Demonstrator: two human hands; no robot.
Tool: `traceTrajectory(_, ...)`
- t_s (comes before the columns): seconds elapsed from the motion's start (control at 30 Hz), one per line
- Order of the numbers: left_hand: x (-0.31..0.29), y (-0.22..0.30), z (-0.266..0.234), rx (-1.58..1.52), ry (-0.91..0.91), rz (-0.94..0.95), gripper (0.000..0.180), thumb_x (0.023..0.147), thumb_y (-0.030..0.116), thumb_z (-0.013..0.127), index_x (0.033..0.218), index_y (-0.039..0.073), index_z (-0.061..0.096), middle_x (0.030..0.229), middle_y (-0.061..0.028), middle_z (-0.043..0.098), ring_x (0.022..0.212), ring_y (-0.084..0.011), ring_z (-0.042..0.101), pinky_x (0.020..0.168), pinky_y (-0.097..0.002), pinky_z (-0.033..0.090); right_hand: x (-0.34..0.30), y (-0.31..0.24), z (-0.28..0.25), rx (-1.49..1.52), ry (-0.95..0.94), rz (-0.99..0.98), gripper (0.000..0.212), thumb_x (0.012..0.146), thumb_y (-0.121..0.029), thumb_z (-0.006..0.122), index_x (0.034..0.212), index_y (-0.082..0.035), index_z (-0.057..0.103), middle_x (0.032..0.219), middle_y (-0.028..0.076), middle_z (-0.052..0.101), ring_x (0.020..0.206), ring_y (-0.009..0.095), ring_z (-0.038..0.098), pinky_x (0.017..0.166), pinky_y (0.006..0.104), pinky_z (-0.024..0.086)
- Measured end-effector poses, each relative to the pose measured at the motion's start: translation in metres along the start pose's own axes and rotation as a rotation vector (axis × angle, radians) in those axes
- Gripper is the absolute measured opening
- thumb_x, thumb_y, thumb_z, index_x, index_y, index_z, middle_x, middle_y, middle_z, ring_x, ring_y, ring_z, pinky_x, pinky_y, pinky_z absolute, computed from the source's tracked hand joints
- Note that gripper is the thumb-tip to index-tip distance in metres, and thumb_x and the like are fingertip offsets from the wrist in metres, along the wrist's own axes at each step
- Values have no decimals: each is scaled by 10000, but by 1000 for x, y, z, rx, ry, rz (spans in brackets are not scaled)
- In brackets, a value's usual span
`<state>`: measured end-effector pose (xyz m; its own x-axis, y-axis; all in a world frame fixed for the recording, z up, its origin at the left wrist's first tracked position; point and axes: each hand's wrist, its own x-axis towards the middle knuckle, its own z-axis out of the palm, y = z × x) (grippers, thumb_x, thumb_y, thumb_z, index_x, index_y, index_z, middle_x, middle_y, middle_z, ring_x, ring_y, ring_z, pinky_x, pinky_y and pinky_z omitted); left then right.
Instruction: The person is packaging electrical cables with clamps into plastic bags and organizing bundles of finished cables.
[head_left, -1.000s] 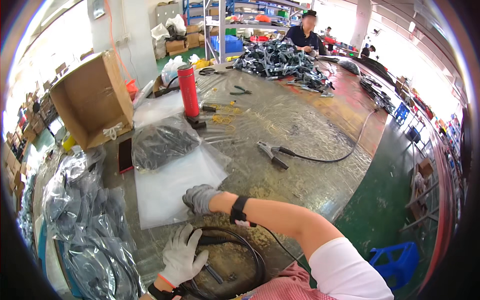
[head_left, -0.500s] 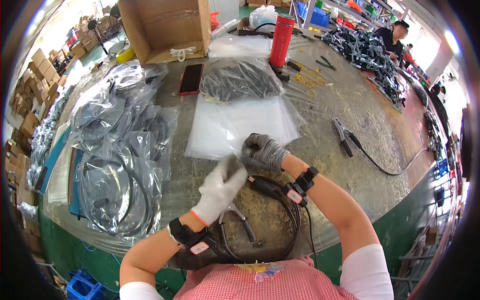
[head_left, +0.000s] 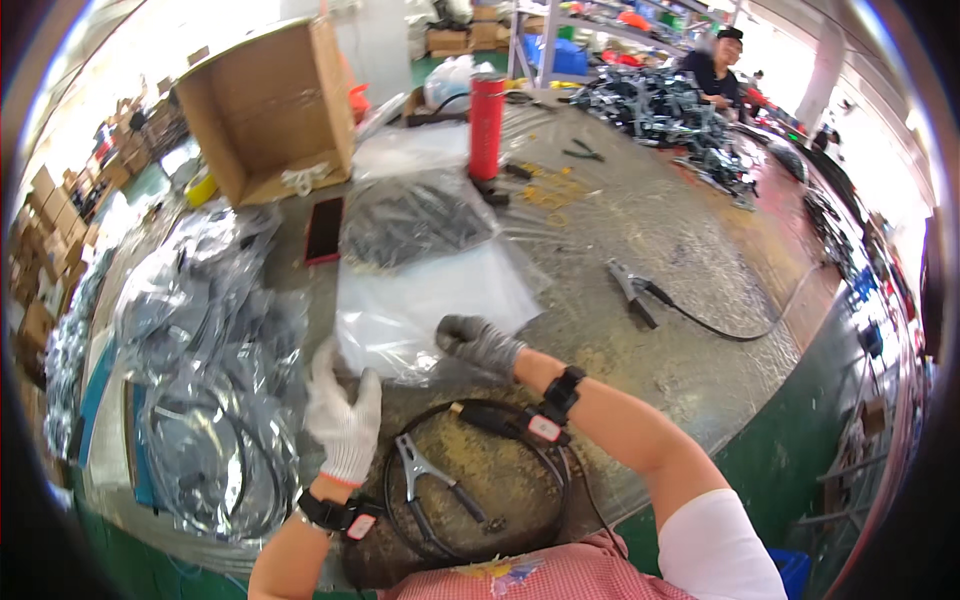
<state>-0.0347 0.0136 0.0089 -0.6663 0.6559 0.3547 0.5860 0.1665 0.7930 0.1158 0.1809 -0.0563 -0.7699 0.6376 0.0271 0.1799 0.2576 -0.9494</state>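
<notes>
Left hand (head_left: pixel 343 412), wide, beside the bags (head_left: pixel 425 297); right hand (head_left: pixel 480 344), curled on them, hold unclear, perhaps steadying them; the cable (head_left: pixel 566 490) lies coiled, presumably for compactness.

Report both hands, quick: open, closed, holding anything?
Left hand: open, thumb apart from fingers, by the clear plastic.
Right hand: curled over the clear plastic; can't tell if holding any.

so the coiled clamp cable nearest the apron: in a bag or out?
Out: the clamp cable lies uncovered on the table, unlike the bagged cables at left.
</notes>
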Motion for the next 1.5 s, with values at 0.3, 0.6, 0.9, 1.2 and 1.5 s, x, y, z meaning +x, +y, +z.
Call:
traceTrajectory(0.3,43,19,22,700,-247,704,134,684,249,670,696,117,658,930,-52,596,999,-232,512,1051,-446,278,-18,-19,4,-139,24,83,304,836,-307,623,969,-35,591,849,116,612,809,233,560,780,347,451)
traceTrajectory(0.6,29,24,7,448,-88,772,179,610,165,715,716,83,597,865,-54,563,928,-238,538,1013,-465,319,-41,-79,-1,-1054,131,-117,280,731,-146,606,1005,-88,598,965,116,573,959,267,558,814,403,435)
traceTrajectory(0.9,43,-23,-14,501,69,427,314,815,131,576,1109,24,551,960,-92,588,894,-260,566,825,-384,452,-61,-64,-36,-1031,479,43,194,797,-206,566,936,-75,603,922,136,584,857,307,579,733,433,471)
traceTrajectory(1.2,-7,-55,-20,-1305,-448,-766,430,925,360,513,1191,23,488,1133,-134,575,979,-259,591,844,-419,490,-83,-22,14,-874,194,17,421,921,-358,391,914,-5,621,994,203,581,865,361,573,802,421,468)
traceTrajectory(1.5,-74,-42,-53,-625,-1050,-416,502,958,334,398,1349,22,348,1260,-158,497,1105,-265,537,900,-384,480,-149,-19,13,141,-3,337,329,942,-343,454,988,-46,588,805,123,638,630,198,599,567,327,493)
